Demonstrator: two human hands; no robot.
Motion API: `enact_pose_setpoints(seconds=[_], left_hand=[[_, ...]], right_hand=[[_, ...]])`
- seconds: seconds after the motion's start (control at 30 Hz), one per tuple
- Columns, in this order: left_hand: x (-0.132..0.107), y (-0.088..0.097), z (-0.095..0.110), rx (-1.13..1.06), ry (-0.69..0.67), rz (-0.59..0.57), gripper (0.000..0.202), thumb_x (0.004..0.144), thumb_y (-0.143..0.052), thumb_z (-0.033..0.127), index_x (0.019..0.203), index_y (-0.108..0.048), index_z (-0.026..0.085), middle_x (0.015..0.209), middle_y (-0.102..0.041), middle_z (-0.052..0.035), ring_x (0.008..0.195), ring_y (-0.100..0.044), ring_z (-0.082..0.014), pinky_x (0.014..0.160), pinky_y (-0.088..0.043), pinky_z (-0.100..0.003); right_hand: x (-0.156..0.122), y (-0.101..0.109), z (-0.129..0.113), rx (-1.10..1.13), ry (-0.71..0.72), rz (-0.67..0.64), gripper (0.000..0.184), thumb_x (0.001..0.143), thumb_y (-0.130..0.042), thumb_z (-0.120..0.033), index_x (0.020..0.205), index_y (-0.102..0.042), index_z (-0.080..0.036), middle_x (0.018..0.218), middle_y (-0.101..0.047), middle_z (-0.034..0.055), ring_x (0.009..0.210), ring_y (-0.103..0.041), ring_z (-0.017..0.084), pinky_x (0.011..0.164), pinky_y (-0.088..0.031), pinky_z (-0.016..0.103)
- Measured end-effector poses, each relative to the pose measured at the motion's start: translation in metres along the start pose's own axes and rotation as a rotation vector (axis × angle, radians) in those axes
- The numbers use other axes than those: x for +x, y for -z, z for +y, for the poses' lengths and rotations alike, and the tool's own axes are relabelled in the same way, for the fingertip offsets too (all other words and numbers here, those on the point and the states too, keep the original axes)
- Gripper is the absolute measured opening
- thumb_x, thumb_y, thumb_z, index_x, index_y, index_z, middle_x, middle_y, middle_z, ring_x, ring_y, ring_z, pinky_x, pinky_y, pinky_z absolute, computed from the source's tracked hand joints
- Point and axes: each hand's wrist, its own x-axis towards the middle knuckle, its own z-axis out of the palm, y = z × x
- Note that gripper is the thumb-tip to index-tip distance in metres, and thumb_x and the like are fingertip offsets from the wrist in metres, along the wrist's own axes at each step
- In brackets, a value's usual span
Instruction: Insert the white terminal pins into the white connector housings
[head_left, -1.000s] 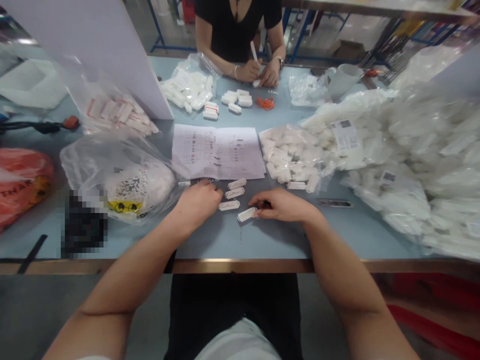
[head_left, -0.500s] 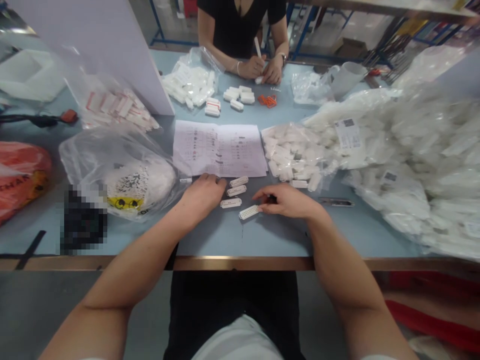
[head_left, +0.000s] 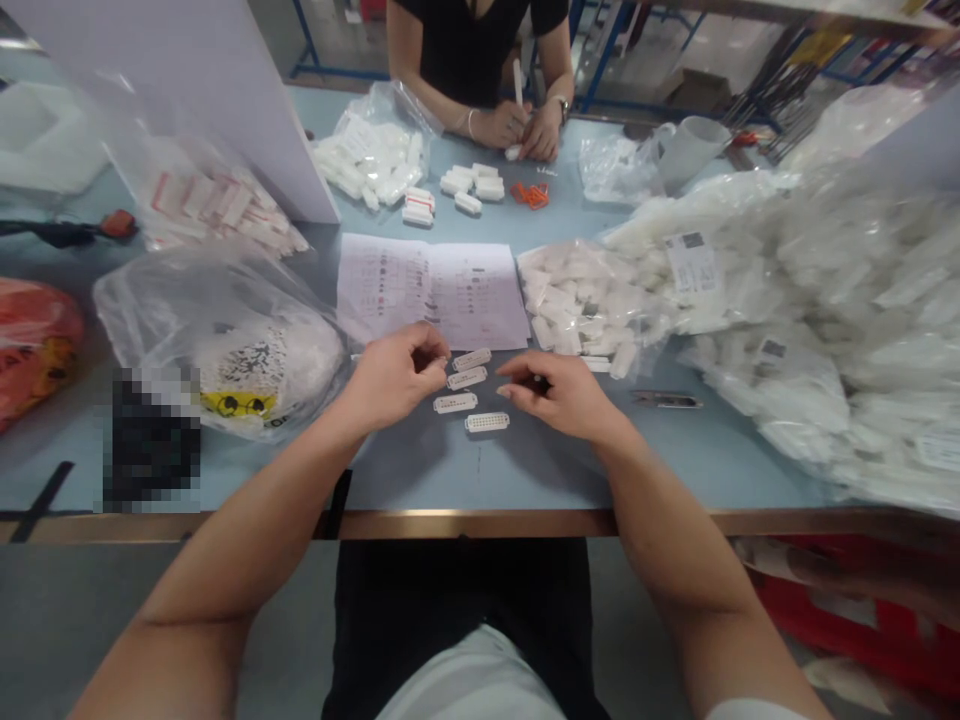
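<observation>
Several white plastic connector housings lie on the table between my hands. The nearest is a white connector with rows of small holes (head_left: 487, 422), lying flat. Beyond it are a second connector (head_left: 455, 402), a third connector (head_left: 467, 377) and a far connector (head_left: 472, 358). My left hand (head_left: 401, 375) is beside the far ones, its thumb and fingertips curled together in a pinch; anything between them is too small to make out. To the right of the row, my right hand (head_left: 559, 393) hovers with thumb and forefinger apart, touching none of the connectors.
Beyond my hands lies a printed sheet (head_left: 431, 290). Bags of white parts (head_left: 585, 300) crowd the right, near small metal snips (head_left: 667, 399). A clear bag (head_left: 247, 350) stands left. Across the table, a person's hands (head_left: 521, 130) hold a white pen-like tool.
My right hand has let go of the nearest connector, which now lies level, and has drawn slightly up and away. My left hand has lifted and turned, its fingers curling into a pinch.
</observation>
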Motion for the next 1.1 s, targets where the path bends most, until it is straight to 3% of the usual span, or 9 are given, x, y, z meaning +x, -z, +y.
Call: enact_pose_setpoints(seconds=[0.13,0.27,0.43,0.63,0.83,1.1], left_hand=[[-0.004,-0.017,0.005,-0.761,0.183,-0.096,0.009,0.074,-0.065,0.023,0.079,-0.058,0.020,0.063,-0.054,0.0046,0.054,-0.048,-0.0095,0.055,-0.039,-0.025],[-0.007,-0.030,0.010,-1.084,0.304,-0.135,0.014,0.071,-0.072,0.017,0.076,-0.059,0.017,0.065,-0.057,0.0036,0.059,-0.051,-0.0079,0.056,-0.039,-0.023],[-0.010,-0.036,0.015,-1.119,0.359,-0.149,0.015,0.072,-0.074,0.016,0.077,-0.060,0.016,0.065,-0.060,0.0024,0.059,-0.053,-0.0078,0.056,-0.039,-0.023],[-0.012,-0.037,0.016,-1.157,0.395,-0.183,0.014,0.073,-0.074,0.015,0.077,-0.061,0.015,0.065,-0.063,0.0006,0.058,-0.057,-0.0087,0.055,-0.042,-0.022],[-0.014,-0.029,0.022,-1.197,0.445,-0.253,0.008,0.074,-0.063,0.008,0.081,-0.063,0.012,0.069,-0.066,-0.0037,0.060,-0.059,-0.0104,0.058,-0.046,-0.022],[-0.016,-0.027,0.020,-1.185,0.389,-0.325,0.007,0.081,-0.062,0.012,0.087,-0.063,0.011,0.075,-0.068,-0.0055,0.058,-0.057,-0.0089,0.057,-0.046,-0.022]], right_hand=[[0.000,-0.022,-0.010,-0.047,0.108,0.205,0.017,0.093,-0.058,-0.035,0.101,-0.071,-0.026,0.087,-0.072,0.0036,0.074,-0.062,0.016,0.071,-0.050,0.030],[0.000,-0.035,-0.017,-0.091,0.164,0.273,0.019,0.096,-0.054,-0.031,0.104,-0.070,-0.026,0.097,-0.073,0.0054,0.086,-0.066,0.018,0.079,-0.053,0.031],[0.000,-0.041,-0.014,-0.148,0.146,0.271,0.018,0.096,-0.055,-0.030,0.104,-0.070,-0.026,0.098,-0.074,0.0067,0.091,-0.067,0.019,0.083,-0.054,0.033],[-0.002,-0.046,-0.003,-0.270,0.268,0.340,0.019,0.093,-0.054,-0.019,0.104,-0.069,-0.023,0.092,-0.074,0.0054,0.087,-0.068,0.017,0.080,-0.054,0.029],[-0.001,-0.044,-0.002,-0.257,0.372,0.408,0.019,0.089,-0.057,-0.014,0.104,-0.065,-0.022,0.091,-0.072,0.0038,0.084,-0.067,0.016,0.076,-0.055,0.027],[-0.001,-0.042,0.000,-0.214,0.403,0.364,0.029,0.088,-0.053,-0.008,0.112,-0.061,-0.023,0.095,-0.070,0.0044,0.088,-0.066,0.016,0.077,-0.056,0.028]])
